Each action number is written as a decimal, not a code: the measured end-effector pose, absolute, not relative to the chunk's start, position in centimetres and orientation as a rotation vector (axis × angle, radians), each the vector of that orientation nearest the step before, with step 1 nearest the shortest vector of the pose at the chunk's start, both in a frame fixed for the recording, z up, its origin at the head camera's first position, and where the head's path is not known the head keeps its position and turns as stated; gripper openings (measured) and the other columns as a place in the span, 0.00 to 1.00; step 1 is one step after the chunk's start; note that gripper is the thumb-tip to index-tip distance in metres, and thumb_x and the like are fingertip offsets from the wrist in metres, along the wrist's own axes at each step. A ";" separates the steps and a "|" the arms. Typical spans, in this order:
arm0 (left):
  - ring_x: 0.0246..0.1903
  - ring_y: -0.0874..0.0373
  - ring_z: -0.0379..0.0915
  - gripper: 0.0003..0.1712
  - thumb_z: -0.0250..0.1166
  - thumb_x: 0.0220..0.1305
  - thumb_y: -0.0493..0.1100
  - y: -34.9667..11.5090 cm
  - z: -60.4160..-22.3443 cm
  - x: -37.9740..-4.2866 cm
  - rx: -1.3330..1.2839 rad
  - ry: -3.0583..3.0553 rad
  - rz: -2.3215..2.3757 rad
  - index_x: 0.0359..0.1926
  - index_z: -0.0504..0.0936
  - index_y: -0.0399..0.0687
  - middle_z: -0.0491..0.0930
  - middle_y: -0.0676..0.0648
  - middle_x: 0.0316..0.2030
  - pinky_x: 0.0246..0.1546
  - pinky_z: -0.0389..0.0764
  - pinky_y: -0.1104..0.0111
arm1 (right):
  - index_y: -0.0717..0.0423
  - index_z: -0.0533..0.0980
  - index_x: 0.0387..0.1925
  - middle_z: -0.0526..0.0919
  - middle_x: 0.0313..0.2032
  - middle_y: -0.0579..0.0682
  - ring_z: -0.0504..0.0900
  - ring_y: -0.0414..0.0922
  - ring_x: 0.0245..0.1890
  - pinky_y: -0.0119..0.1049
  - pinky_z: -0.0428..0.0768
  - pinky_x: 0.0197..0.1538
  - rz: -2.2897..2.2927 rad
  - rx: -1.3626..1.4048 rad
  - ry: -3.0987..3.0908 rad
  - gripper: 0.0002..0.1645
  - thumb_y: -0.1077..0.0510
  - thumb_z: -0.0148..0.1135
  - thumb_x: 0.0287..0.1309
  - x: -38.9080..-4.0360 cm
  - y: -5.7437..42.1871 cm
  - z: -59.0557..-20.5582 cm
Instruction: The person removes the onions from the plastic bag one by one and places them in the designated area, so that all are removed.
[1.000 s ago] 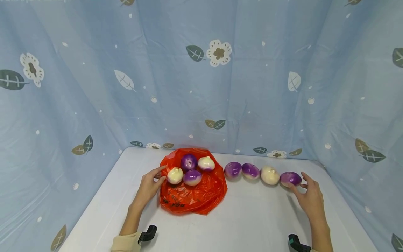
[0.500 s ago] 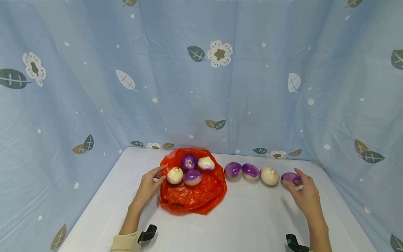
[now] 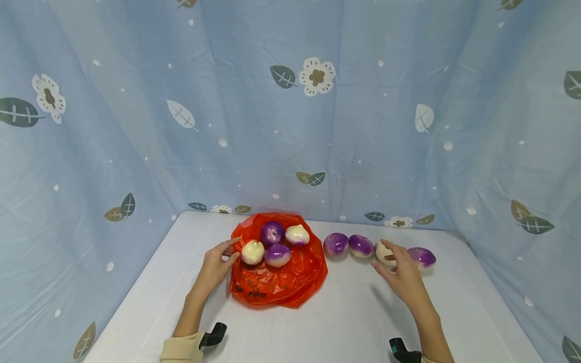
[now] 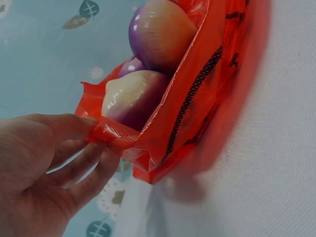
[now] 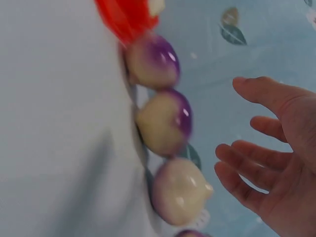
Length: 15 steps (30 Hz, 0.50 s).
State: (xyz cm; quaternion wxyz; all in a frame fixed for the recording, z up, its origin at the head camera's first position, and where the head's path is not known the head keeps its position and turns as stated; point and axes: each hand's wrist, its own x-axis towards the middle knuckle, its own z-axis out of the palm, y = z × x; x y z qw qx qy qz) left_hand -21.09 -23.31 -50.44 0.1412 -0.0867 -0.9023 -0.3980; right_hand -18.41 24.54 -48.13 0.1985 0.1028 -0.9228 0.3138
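My left hand (image 3: 218, 264) pinches the rim of a red plastic bag (image 3: 295, 287) at its left side. Several glossy purple-and-white turnips lie in the bag's opening, among them a pale-topped turnip (image 4: 131, 98) close by the fingertips. To the right of the bag, more turnips form a row on the table. My right hand (image 3: 405, 277) holds nothing; its fingers are spread and loosely bent near the row's whitish turnip (image 5: 180, 192), partly covering it in the head view. Beyond that hand sits the rightmost purple turnip (image 3: 424, 257). Two mostly purple turnips, one of them a turnip (image 3: 336, 244) beside the bag, begin the row.
The white table (image 3: 308, 335) ends at the back against a light blue curtain (image 3: 254, 151) with leaf and flower prints, which also hangs at both sides. Black camera mounts sit on the left wrist (image 3: 213, 335) and the right wrist (image 3: 404, 351).
My right hand has left the rightmost turnip and moved left to the whitish one. That rightmost turnip has shifted slightly. The left hand and the bag have stayed in place.
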 end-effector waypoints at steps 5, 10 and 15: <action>0.38 0.54 0.81 0.25 0.69 0.60 0.34 -23.3 -50.3 -21.1 -0.268 -2.586 -1.148 0.59 0.79 0.43 0.85 0.45 0.40 0.39 0.85 0.67 | 0.56 0.69 0.65 0.78 0.53 0.60 0.83 0.54 0.45 0.47 0.84 0.38 0.943 0.353 -2.627 0.38 0.50 0.71 0.55 -18.7 22.2 -48.9; 0.38 0.53 0.82 0.25 0.68 0.60 0.34 -23.1 -50.0 -21.1 -0.280 -2.596 -1.154 0.59 0.79 0.43 0.85 0.44 0.40 0.38 0.84 0.70 | 0.50 0.70 0.65 0.78 0.56 0.56 0.83 0.50 0.47 0.46 0.85 0.41 1.003 0.376 -2.683 0.38 0.46 0.71 0.54 -18.7 19.5 -49.1; 0.39 0.53 0.82 0.25 0.68 0.60 0.34 -23.0 -49.7 -21.0 -0.282 -2.606 -1.157 0.60 0.78 0.42 0.85 0.43 0.43 0.39 0.85 0.67 | 0.46 0.70 0.66 0.77 0.57 0.55 0.82 0.48 0.48 0.43 0.85 0.43 1.016 0.418 -2.731 0.39 0.47 0.72 0.54 -18.6 16.6 -48.7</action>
